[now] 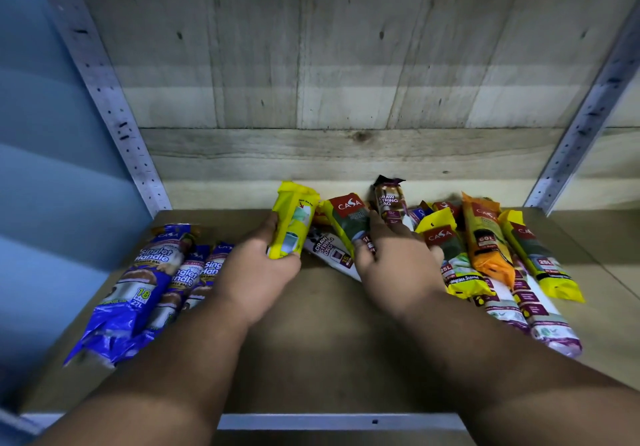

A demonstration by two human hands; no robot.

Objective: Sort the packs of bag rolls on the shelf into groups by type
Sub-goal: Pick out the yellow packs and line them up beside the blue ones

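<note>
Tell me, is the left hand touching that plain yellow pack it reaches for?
Touching. The head view shows the left hand wrapped around the lower part of the yellow pack, thumb and fingers pressed on its sides, lifting it upright.

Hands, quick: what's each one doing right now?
Left hand: closed around a yellow pack, lifted upright.
Right hand: fingers on a green Casa pack; firm grip cannot be told.

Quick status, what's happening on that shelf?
Left hand gripping yellow pack. Right hand resting on red-label pack. Blue packs grouped left. Nothing blocking.
</note>
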